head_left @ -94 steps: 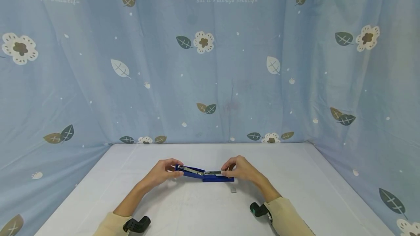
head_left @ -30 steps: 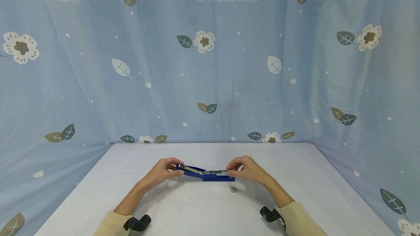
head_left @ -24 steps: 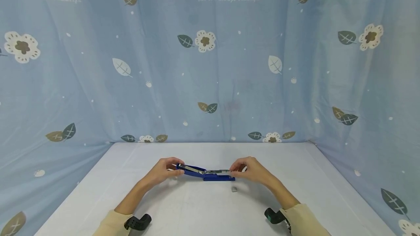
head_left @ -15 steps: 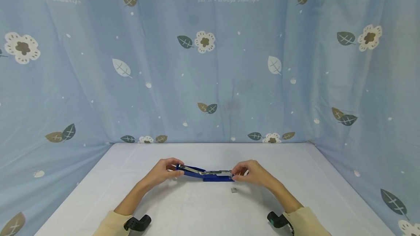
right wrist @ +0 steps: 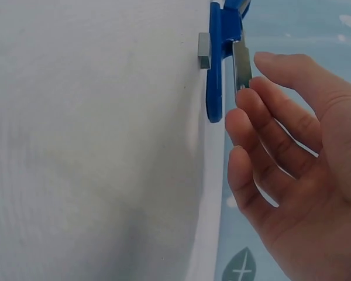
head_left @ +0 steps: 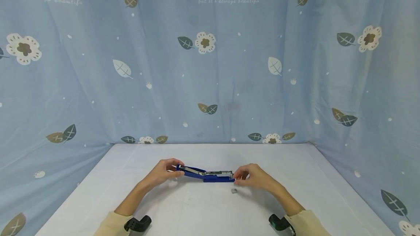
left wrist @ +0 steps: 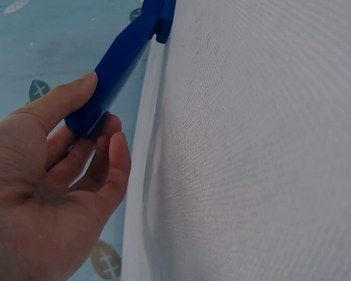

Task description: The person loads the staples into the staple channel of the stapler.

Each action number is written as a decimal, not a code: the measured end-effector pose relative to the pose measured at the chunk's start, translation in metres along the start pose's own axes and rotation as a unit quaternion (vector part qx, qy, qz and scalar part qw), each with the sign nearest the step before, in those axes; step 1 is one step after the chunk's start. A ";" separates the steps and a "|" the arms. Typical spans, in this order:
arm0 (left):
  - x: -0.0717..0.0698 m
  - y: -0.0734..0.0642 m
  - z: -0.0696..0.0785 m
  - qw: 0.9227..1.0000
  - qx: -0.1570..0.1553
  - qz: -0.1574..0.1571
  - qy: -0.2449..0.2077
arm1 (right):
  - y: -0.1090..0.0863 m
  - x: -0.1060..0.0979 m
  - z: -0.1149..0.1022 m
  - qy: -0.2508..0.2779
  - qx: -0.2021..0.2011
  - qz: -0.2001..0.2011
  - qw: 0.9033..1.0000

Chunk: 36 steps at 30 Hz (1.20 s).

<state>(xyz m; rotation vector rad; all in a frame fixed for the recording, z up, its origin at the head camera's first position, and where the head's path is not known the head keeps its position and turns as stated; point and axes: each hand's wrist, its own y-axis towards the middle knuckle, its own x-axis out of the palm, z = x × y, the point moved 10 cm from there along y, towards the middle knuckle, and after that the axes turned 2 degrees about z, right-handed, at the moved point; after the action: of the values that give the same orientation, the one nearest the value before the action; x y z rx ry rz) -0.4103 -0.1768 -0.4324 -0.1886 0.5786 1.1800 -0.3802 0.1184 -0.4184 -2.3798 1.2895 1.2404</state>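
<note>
A blue stapler [head_left: 219,179] lies spread wide on the table, its base down and its top cover [head_left: 189,171] raised at a slant to the left. My left hand [head_left: 163,171] grips the far end of that cover between thumb and fingers; the left wrist view shows the thumb on its blue side. Between the halves the metal magazine [right wrist: 242,64] shows, running right over the base. At its right end is my right hand [head_left: 252,176], fingers loosely bent, thumb apart from the metal, fingertips right at the magazine's tip.
A small grey block of staples [head_left: 234,191] lies on the white table [head_left: 197,210] just in front of the stapler's right end. Behind the table hangs a blue patterned curtain [head_left: 229,75]. Each wrist wears a black camera.
My right hand has slid rightward along the magazine, from pinching at it to loosened fingers at its end. More of the metal shows now. My left hand and the stapler have stayed put.
</note>
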 end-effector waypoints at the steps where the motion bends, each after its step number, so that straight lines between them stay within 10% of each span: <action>1: 0.000 0.000 0.000 1.000 -0.001 0.000 -0.001 | 0.000 0.001 0.000 0.002 0.001 -0.001 1.000; 36: 0.000 0.001 -0.001 1.000 0.004 0.004 0.012 | -0.001 0.016 -0.005 -0.002 0.007 -0.064 0.998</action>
<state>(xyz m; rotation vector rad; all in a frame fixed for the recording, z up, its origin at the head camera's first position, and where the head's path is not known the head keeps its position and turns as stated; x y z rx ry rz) -0.4110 -0.1768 -0.4329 -0.1939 0.6066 1.1838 -0.3720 0.1070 -0.4273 -2.4069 1.1200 1.1960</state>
